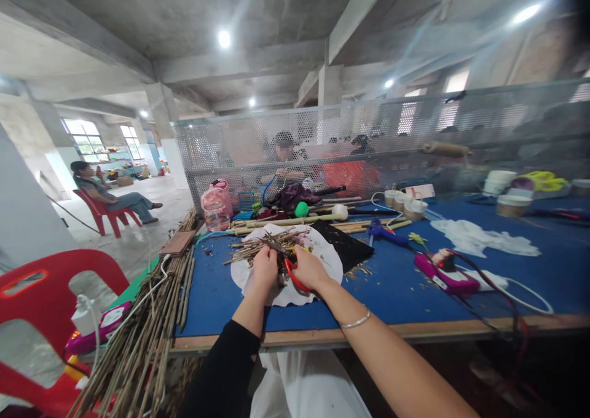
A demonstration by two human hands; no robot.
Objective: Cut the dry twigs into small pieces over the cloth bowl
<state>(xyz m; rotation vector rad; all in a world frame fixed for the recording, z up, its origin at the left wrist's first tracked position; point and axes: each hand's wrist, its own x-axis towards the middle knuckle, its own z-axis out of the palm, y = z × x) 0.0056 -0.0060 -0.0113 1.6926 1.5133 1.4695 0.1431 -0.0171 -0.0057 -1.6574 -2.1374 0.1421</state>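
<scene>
My right hand is closed around red-handled scissors, whose dark blades point up and left into a pile of cut twigs. Close beside it, my left hand pinches a few twigs near the blades; its fingertips are partly hidden. The pile lies on a round white sheet spread over the blue tabletop. A flat black piece sits at the sheet's right edge, with twig scraps scattered near it.
Long sticks hang over the table's left edge beside a red chair. A glue gun, a purple power strip and cables lie to the right. A pink bottle stands behind, before a perforated metal screen. People sit beyond.
</scene>
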